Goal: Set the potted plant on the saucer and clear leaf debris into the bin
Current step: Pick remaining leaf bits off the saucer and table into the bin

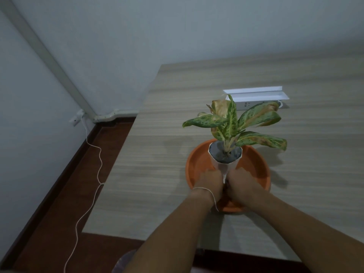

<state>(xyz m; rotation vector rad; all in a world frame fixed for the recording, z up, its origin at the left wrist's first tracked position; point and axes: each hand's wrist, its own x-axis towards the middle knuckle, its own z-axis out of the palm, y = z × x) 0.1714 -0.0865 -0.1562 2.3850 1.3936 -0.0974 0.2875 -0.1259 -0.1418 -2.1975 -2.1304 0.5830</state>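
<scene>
Wooden table [157, 154]: saucer [199, 164], power strip [248, 105]

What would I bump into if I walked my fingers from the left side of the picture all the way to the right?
Wall socket → white cord on the floor → bare table edge → left hand → white pot with its plant → right hand → far rim of the orange saucer.

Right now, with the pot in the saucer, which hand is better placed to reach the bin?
Left, probably. Both hands, left and right, grip the pot inside the saucer; what looks like the bin sits on the floor lower left, on the left arm's side.
</scene>
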